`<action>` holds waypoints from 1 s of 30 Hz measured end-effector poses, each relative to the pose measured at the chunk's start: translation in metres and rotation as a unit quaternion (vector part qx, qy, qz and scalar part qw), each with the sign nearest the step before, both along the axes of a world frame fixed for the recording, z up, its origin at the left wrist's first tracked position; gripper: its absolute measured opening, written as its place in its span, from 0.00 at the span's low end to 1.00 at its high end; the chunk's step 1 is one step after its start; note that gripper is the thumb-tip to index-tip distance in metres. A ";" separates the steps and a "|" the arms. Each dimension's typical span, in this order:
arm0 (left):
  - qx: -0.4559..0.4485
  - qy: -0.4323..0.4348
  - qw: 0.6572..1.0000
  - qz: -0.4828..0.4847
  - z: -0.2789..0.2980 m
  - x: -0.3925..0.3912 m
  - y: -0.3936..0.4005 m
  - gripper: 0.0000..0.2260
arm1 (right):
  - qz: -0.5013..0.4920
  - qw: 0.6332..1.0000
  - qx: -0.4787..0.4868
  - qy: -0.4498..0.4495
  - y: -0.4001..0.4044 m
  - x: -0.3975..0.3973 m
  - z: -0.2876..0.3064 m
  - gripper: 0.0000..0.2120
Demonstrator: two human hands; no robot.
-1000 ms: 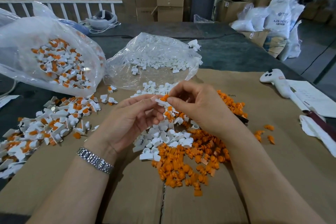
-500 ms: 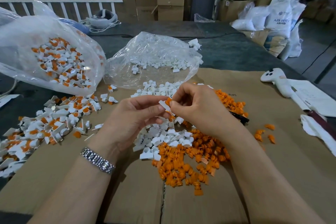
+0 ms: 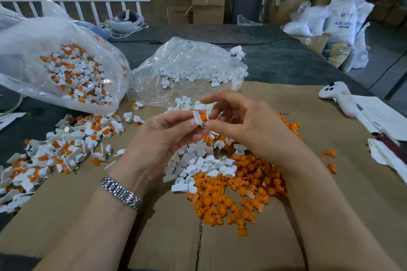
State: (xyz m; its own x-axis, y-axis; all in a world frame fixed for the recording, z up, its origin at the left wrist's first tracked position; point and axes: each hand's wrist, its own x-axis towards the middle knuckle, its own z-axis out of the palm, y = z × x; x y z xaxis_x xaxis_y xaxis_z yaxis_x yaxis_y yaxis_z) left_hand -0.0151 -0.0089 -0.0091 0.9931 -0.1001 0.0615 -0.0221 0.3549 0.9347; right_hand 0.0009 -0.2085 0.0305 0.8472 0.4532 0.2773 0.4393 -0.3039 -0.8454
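White clip (image 3: 196, 118), orange plug (image 3: 204, 115) seated in it, is pinched in left hand (image 3: 163, 138) above the loose pile (image 3: 220, 174) on the table's cardboard (image 3: 330, 215). Right hand (image 3: 246, 125) is held loosely spread, its thumb touching the white clip.

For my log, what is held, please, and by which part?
The left hand pinches the white clip, orange plug seated, by its left edge; right thumb touches underneath.
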 end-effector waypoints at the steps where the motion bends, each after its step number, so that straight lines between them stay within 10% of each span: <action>1: -0.002 0.000 1.000 0.001 0.001 0.000 0.000 0.09 | -0.005 1.000 -0.008 -0.018 0.002 0.000 0.000 0.14; 30: 0.038 0.030 0.998 0.044 -0.003 0.004 0.002 0.12 | -0.054 0.984 -0.099 -0.136 0.019 0.000 -0.014 0.08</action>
State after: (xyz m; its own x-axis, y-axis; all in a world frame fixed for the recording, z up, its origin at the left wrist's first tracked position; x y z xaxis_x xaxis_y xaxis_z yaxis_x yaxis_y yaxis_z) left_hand -0.0111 -0.0068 -0.0117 0.9999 -0.0138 -0.0022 0.0060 0.2812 0.9596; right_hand 0.0010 -0.1892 0.0165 0.7994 0.4331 0.4163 0.5980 -0.5072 -0.6206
